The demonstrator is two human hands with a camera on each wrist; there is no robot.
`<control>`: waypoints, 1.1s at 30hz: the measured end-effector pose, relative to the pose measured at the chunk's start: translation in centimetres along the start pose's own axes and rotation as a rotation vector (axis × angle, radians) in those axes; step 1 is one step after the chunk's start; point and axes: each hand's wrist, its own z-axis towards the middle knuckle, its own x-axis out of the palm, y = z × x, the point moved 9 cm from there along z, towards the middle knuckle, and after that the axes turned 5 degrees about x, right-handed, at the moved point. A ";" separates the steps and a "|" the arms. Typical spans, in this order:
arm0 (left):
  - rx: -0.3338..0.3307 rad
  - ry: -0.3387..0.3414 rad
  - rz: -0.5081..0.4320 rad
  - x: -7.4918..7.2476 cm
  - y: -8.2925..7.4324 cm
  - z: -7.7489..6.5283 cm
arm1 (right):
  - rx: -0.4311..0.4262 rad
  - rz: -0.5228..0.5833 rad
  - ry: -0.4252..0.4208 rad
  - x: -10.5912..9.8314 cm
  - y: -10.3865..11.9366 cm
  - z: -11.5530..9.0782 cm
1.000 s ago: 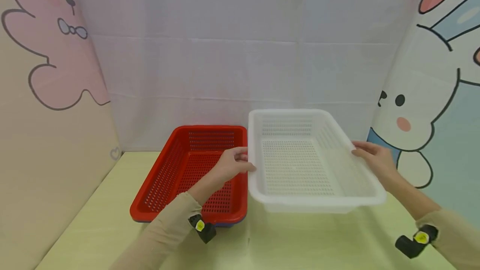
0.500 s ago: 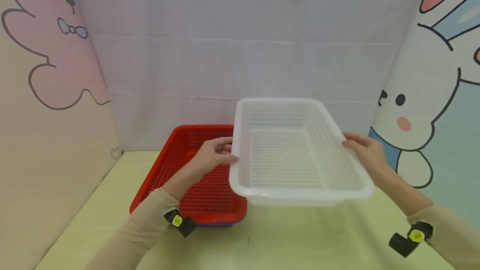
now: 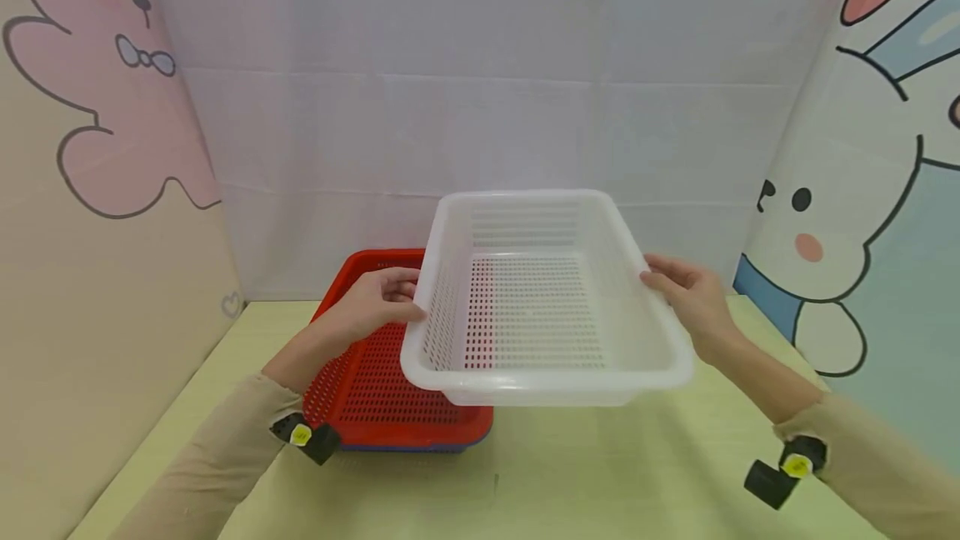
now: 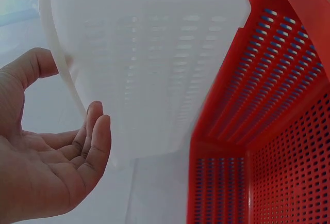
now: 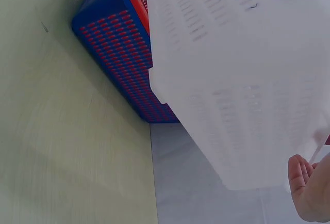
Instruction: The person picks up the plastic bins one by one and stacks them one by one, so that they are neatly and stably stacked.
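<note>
A white perforated plastic basket [image 3: 540,382] is held up in the air between both hands, its right part over the table and its left part overlapping the red basket in the head view. My left hand [image 3: 375,307] pinches its left rim, thumb above and fingers beneath; the left wrist view shows the thumb at the rim and the curled fingers [image 4: 95,141] by the outer wall. On the opposite rim, my right hand [image 3: 693,302] grips in the same way. Below at left, a red basket [image 3: 390,427] sits nested in a blue basket [image 5: 111,43] on the table.
The pale yellow-green table [image 3: 570,482] extends in front and to the right of the stacked baskets. A white cloth backdrop [image 3: 480,107] hangs behind, with cartoon-printed side panels to the left and right.
Both hands have carried the white basket leftward and a little upward, from beside the red basket to partly over it. The red and blue baskets have stayed put.
</note>
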 end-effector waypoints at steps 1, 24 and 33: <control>0.000 0.001 0.012 -0.2 0.1 -0.1 | -0.004 0.000 0.001 0.3 0.1 0.0; -0.047 -0.078 0.177 -6.3 3.8 -2.6 | -0.009 0.056 0.149 8.2 1.4 -0.6; -0.019 -0.133 0.202 -8.3 4.8 -3.7 | -0.029 0.127 0.207 11.2 2.1 -0.9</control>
